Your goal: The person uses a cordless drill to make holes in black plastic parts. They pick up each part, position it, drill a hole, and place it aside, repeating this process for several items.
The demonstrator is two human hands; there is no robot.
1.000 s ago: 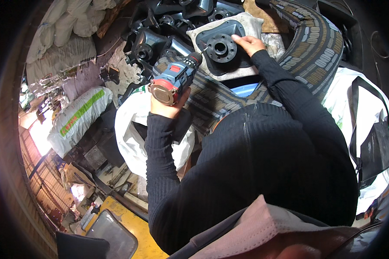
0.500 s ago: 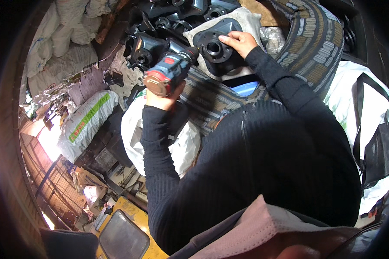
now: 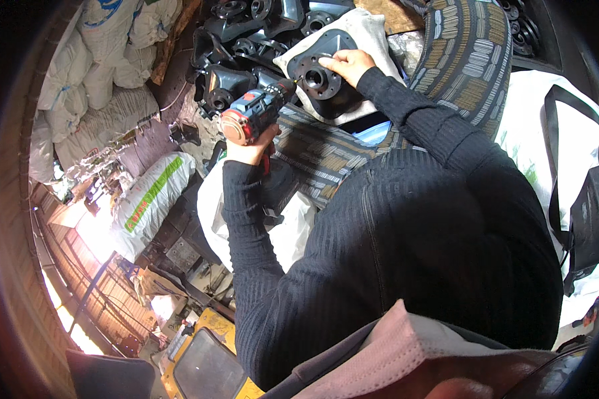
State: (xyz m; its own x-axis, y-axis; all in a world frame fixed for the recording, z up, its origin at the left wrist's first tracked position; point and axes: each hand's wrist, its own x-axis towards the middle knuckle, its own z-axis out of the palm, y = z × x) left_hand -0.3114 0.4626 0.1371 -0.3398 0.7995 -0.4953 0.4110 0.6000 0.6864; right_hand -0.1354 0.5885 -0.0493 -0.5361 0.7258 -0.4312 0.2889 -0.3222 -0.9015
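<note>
Head view: nearest, two black ribbed sleeves reach up from the lower edge, and the left hand (image 3: pixel 249 151) wraps its fingers round the grip of a blue and red cordless drill (image 3: pixel 259 108), whose tip points at the rim of a dark flanged metal part (image 3: pixel 327 92); whether the tip touches it, I cannot tell. The right hand (image 3: pixel 349 65) pinches that part's round flange between thumb and fingers, on the side away from the drill. The part lies tilted on a pale cloth pad (image 3: pixel 374 28), within the curve of a thick, patterned fabric roll (image 3: pixel 466 53). Beside the left forearm sits a slack white bag (image 3: pixel 293 226), its contents hidden from here. To the right, a larger white bag (image 3: pixel 529 113) stands with a black strap across it; what it holds is also out of sight. Beyond the drill, more dark metal parts (image 3: pixel 286 20) lie heaped together, hubs facing various ways. Farther left rests a plump white sack with a green stripe (image 3: pixel 170 201), and past it bulging pale sacks (image 3: pixel 100 80) are piled up, filled with something I cannot see
</note>
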